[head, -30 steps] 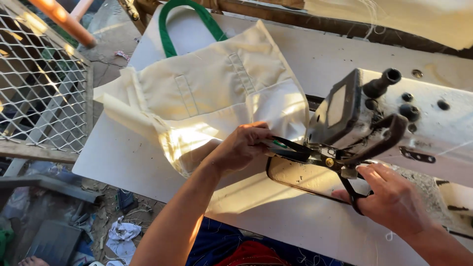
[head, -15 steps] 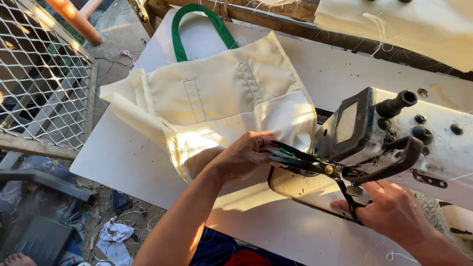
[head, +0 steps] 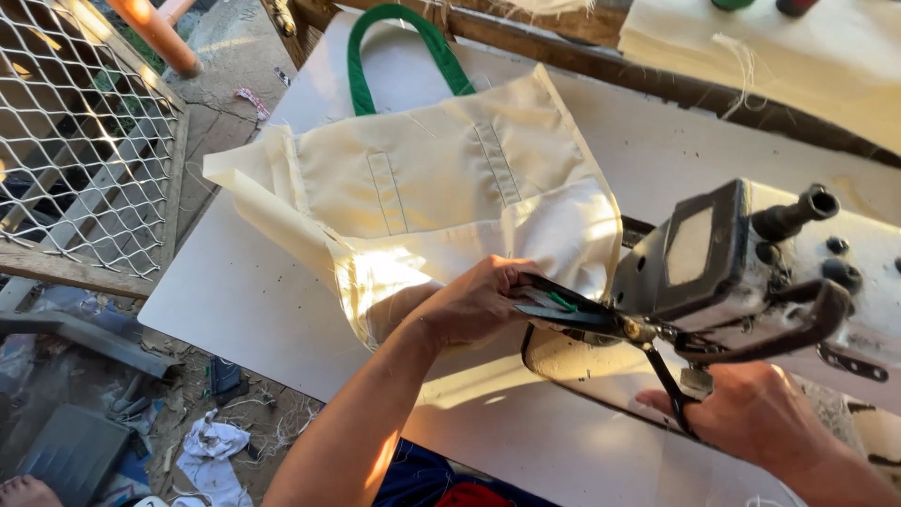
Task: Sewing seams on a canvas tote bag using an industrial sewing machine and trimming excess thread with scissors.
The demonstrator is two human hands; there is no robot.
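Note:
A cream cloth bag (head: 441,178) with a green handle (head: 361,66) lies on the white table (head: 235,300). My left hand (head: 479,302) pinches the bag's near edge right beside the sewing machine head (head: 704,258). My right hand (head: 751,413) holds black scissors (head: 601,319) by the lower handle. Their blades point left and reach the fabric at my left fingertips, where a small green strip shows. The blades look almost closed.
A wire mesh fence (head: 75,141) stands left of the table. Cloth scraps (head: 211,451) and debris lie on the ground below it. More cream fabric (head: 779,56) is piled on a wooden bench at the back right. An orange pole (head: 155,33) leans at the top left.
My view has drifted a little, so the bag sits lower and more central in the frame. Both hands stay at the same spot by the machine head with the scissors.

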